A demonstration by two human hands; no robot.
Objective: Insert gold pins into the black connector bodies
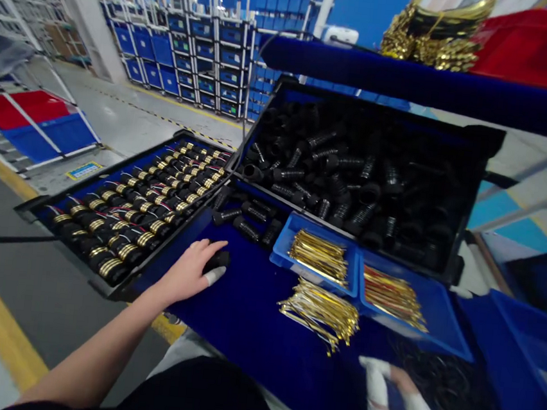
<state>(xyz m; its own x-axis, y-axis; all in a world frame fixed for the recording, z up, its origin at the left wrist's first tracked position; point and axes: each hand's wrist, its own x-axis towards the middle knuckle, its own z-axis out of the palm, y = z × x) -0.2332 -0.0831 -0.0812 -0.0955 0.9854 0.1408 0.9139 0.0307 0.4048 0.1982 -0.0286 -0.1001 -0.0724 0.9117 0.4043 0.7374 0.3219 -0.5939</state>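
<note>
My left hand (194, 268) rests on the blue work surface (246, 331) with its fingers curled over a black cylindrical part (217, 261), thumb tip taped white. A few more black parts (247, 218) lie just beyond it. My right hand (399, 407), in a white glove, is low at the front right, pinching at a tangle of thin black rings or wires (453, 390); what its fingers hold is not clear. A loose pile of gold metal strips (321, 313) lies between the two hands.
A black tray (60, 210) at the left holds rows of black parts with gold bands and wires. A large black bin (467, 204) behind is full of black ribbed parts. Two small blue trays (284, 241) (437, 311) hold gold strips. A blue shelf (411, 83) overhangs above.
</note>
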